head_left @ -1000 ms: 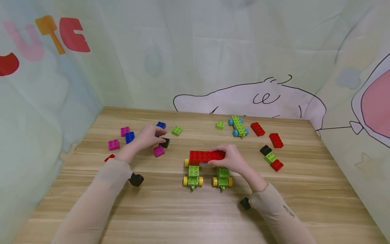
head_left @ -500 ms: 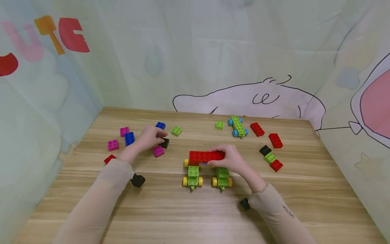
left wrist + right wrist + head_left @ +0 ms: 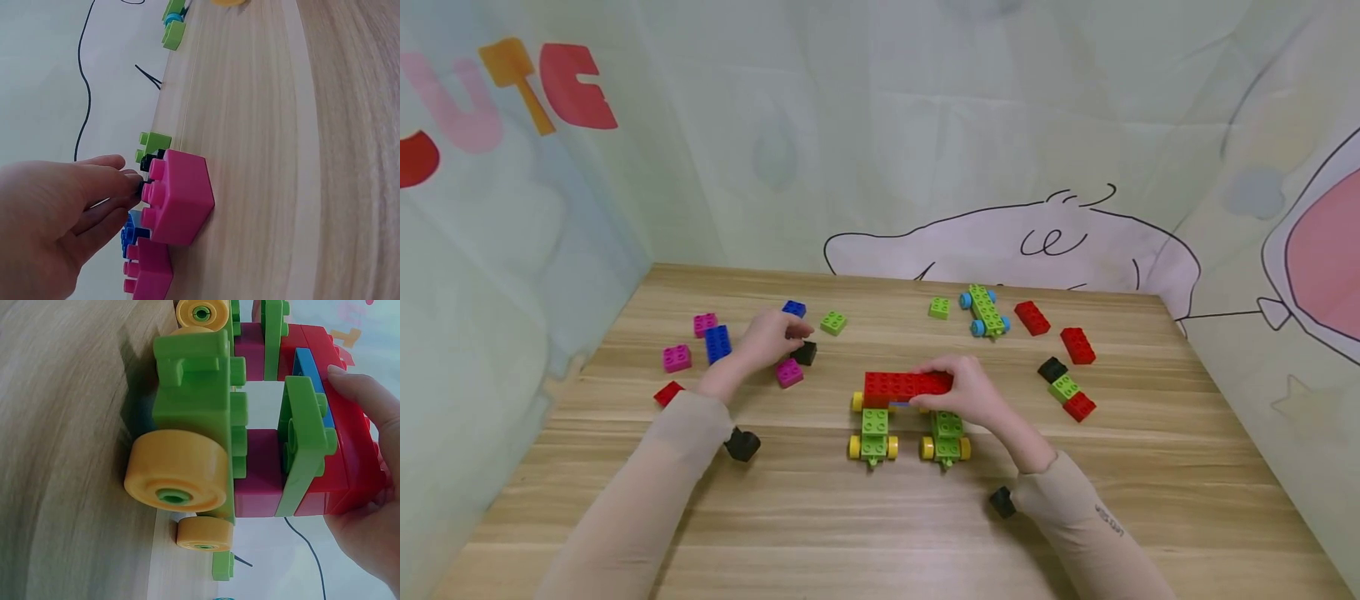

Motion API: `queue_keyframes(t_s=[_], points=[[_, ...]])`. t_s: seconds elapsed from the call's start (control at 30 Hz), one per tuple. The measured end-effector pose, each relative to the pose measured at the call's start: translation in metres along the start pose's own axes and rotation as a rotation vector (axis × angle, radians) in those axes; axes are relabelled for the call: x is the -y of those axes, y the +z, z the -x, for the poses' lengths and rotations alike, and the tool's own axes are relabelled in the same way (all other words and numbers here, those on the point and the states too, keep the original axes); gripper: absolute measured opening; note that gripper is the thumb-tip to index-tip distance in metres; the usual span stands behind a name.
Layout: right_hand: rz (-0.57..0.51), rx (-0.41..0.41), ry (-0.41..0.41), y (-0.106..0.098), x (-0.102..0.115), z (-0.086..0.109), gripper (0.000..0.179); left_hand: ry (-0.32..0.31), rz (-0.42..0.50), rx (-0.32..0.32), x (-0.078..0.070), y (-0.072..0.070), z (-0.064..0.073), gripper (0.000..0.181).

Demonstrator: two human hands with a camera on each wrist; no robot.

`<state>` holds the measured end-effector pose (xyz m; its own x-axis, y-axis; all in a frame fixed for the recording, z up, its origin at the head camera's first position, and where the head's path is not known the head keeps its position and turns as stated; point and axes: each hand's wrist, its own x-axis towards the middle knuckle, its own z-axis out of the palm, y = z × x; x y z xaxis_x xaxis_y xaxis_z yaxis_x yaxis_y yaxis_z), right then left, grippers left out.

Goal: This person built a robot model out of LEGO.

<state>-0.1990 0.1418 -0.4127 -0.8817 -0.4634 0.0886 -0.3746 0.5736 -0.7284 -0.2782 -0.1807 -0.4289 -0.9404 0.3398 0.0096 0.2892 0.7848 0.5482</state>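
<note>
Red bricks crown the yellow-wheeled build mid-table, and here's the right hand gripping their right end, thumb one side, fingers the other! Across on the left, the left hand has its fingers bent right at a black brick, a pink brick just beside it; whether it's pinching the black one, I can't tell.

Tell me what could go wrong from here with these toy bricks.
The green wheeled bases could roll or shift if the right hand presses unevenly on the red bricks bridging them. The left hand, close to the magenta brick, might nudge it while working at the black brick.
</note>
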Motion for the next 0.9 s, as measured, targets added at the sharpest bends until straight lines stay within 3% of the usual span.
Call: queue_keyframes(t_s=[0.3, 0.6, 0.9], points=[[-0.011, 0.001, -0.009, 0.0, -0.0002, -0.0005, 0.036, -0.022, 0.02, 0.01, 0.0021, 0.0029, -0.004, 0.028], [-0.018, -0.002, -0.013, 0.0006, -0.0014, -0.0013, 0.036, 0.007, 0.038, 0.007, 0.0007, 0.0028, -0.0043, 0.033], [-0.02, -0.003, -0.016, 0.0006, -0.0024, -0.0004, 0.036, 0.006, 0.059, 0.108, 0.007, 0.0007, -0.0054, 0.053]])
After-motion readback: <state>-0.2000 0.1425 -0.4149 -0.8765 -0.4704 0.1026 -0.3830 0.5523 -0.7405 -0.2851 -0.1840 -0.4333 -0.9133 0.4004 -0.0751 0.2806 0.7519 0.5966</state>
